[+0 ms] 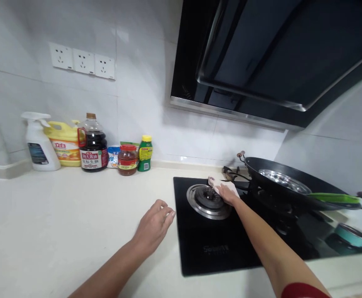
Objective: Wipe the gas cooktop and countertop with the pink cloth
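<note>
Now right hand (226, 194) pressing cloth (231, 186), center-right, long axis slanting down-right, grip unclear; left hand (154, 225) hovering half-open; counter (56, 231) stretching lower-left.

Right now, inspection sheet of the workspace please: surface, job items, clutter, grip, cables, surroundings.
Surface: pale countertop, with a black cooktop set in it.
Job items: pale cloth at the rear right of the left burner.
Clutter: spray bottle, yellow jug, dark sauce bottle, red-lidded jar and green bottle along the wall; wok over the cooktop's right side.
Grip: left hand loosely curled above the countertop, no held item seen; right hand on the cloth, how firmly unclear.
Cables: nothing seen; no plugs in the wall outlets.
Surroundings: tiled wall behind, range hood overhead.
</note>
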Demonstrator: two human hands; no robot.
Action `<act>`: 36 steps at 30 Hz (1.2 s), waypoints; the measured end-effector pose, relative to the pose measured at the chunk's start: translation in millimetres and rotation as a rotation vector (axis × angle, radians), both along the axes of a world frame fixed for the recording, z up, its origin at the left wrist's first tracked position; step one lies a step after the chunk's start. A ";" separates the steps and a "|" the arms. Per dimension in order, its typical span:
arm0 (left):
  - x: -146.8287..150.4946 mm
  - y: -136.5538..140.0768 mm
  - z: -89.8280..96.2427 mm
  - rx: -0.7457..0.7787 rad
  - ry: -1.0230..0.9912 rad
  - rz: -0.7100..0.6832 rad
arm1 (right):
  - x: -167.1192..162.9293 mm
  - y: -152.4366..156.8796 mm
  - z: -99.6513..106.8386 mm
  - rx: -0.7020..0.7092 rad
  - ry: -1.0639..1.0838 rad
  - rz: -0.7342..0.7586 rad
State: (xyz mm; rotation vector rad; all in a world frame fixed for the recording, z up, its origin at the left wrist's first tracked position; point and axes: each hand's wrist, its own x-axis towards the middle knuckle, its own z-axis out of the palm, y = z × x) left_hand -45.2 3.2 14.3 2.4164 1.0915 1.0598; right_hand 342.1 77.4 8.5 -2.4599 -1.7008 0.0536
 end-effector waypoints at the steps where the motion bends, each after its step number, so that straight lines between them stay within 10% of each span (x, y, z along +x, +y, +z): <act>1: 0.5 0.0 -0.4 0.006 -0.005 -0.005 | -1.9 -11.5 -0.7 0.003 -0.003 -0.025; 12: 7.6 -1.5 -7.2 -0.086 -0.049 -0.076 | -72.8 -132.5 -18.9 -0.056 0.022 -0.094; 25: 13.2 -5.2 -2.0 0.047 0.060 -0.147 | -195.9 -202.5 -11.5 0.108 0.200 0.482; 36: 57.6 -87.4 23.2 -0.242 0.727 -0.246 | -135.3 -255.2 -8.1 0.468 0.655 0.804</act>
